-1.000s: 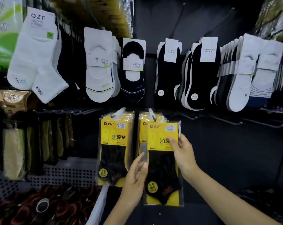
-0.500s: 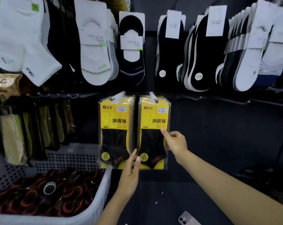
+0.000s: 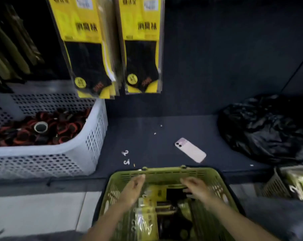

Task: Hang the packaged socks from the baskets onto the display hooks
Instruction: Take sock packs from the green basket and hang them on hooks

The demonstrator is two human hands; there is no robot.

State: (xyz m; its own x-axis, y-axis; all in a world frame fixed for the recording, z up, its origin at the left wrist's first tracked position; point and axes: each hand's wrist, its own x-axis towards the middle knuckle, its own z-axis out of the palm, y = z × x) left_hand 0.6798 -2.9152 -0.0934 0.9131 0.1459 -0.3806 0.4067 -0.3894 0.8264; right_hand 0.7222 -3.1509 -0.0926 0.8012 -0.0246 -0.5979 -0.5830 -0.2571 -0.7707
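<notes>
— Two hands, yours, are hovering inside the green basket [image 3: 164, 173]. Your left hand [image 3: 132, 190] is lying flat there with its fingers loose, gripping nothing.

— And what is my right hand doing?

— Your right hand [image 3: 198, 188] is bending its fingers down toward the sock packs [image 3: 147, 206]. Blur is hiding whether it is pinching one, so I cannot tell.

— Where are those packs sitting?

— They are lying heaped right beneath your fingers, between both hands and back toward your wrists. The hung packs [image 3: 142, 49] are dangling in two stacks, side by side, well above and beyond your fingertips.

— What is lying around me?

— A phone [image 3: 190, 150] is lying just beyond your right fingertips, past the rim. A white basket [image 3: 88, 136] is sitting off to the left of your left fingers. A black bag [image 3: 265, 129] is slumping well to the right of your right fingers.
</notes>
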